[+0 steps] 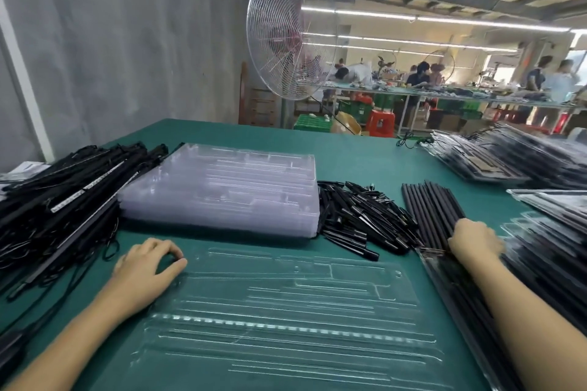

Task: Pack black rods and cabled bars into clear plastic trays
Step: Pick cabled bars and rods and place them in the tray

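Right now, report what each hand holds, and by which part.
Left hand holds nothing; it rests at the clear tray's far-left corner. Right hand covers the black rods' near ends; grip unclear.

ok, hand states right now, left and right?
Left hand: fingers curled, tips at the tray corner; grip cannot be told.
Right hand: on the rods, fingers hidden; cannot be told.

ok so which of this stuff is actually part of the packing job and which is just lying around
For the job: empty clear tray in front; stack of clear trays; long black rods at the right hand; cabled bars piled left; filled trays far right; probably the short black pieces.
Just around: fan; red stool; green crates.
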Tool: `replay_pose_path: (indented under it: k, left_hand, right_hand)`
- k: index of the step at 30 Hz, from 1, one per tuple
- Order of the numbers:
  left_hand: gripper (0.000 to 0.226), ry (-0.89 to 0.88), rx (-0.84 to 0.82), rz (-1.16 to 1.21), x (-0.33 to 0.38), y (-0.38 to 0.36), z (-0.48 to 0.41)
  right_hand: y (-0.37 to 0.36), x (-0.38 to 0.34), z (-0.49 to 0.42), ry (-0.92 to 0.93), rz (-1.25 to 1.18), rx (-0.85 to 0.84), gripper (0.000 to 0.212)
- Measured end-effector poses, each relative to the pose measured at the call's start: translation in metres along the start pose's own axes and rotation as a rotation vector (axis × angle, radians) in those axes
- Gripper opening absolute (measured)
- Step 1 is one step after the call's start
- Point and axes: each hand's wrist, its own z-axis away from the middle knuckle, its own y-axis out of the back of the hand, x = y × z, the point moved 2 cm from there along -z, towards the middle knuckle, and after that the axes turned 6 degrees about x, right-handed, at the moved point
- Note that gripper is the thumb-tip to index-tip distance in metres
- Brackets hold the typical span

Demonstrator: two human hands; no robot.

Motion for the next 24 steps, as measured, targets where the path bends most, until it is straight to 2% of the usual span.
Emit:
replay_pose_path:
  k: [11, 13, 15, 20, 22, 24]
  left_hand:
    - [0.010, 0.024, -0.025, 0.060, 0.005, 0.005, 0.005]
    - [0.021, 0.055, -0.041, 0.072, 0.005, 0.006, 0.004]
    - [0.029, 0.080, -0.056, 0.075, 0.005, 0.006, 0.003]
    - [0.016, 0.092, 0.026, 0.102, 0.011, 0.002, 0.001]
    - [0.020, 0.090, 0.052, 0.099, 0.017, 0.000, 0.001]
    - [0.022, 0.080, 0.058, 0.093, 0.021, -0.001, 0.002]
  right_hand:
    - [-0.007, -0.007, 0.001, -0.044, -0.059, 0.020, 0.026]
    - [-0.005, -0.005, -0.001, -0.083, -0.193, 0.079, 0.018]
    - [-0.001, -0.002, -0.004, -0.160, -0.385, 0.158, 0.025]
    - [0.028, 0.009, -0.004, -0.312, -0.765, 0.370, 0.033]
    - [0.039, 0.013, -0.003, -0.293, -0.886, 0.438, 0.027]
    - [0.052, 0.016, 0.002, -0.230, -0.996, 0.517, 0.010]
